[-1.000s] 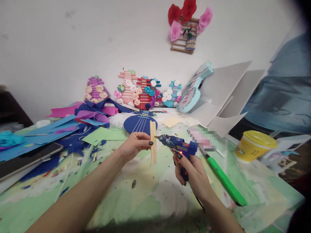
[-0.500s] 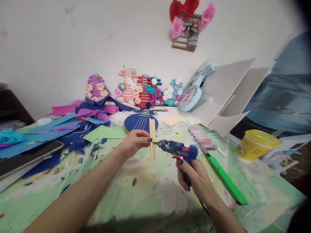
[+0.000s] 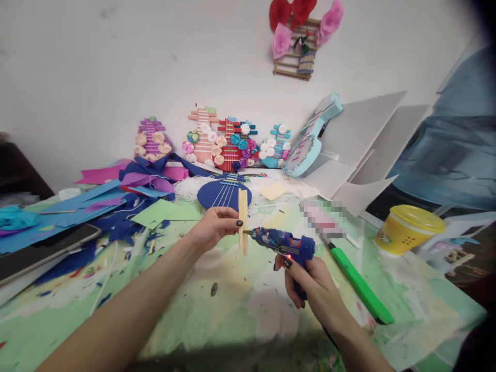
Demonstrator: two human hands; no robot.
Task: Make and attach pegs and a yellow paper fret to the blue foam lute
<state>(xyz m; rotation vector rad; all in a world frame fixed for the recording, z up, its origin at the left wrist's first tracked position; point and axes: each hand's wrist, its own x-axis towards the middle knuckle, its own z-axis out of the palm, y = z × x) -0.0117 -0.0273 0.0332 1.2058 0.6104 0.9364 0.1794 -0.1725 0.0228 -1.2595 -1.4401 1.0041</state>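
Between thumb and fingers, my left hand (image 3: 218,227) pinches a pale yellow strip (image 3: 243,206), held upright above the table; it looks folded or doubled lengthwise. My right hand (image 3: 310,284) is wrapped round the handle of a blue glue gun (image 3: 281,242), whose small red light is lit. The gun points left, and its nozzle meets the strip just below my left thumb; whether glue is coming out I cannot tell. Behind the strip lies a dark blue lute-shaped craft (image 3: 217,194) with light strings.
Green cutter (image 3: 360,284) and yellow tub (image 3: 408,230) are on the right. Coloured scraps and a phone (image 3: 50,253) lie left on the stained green tablecloth (image 3: 217,320). Decorated paper lutes (image 3: 203,129) stand along the wall, beside grey boards (image 3: 368,134).
The glue gun's nozzle has shifted slightly down along the strip, and my right hand has dropped a little with it. My left hand and the strip stay almost still.
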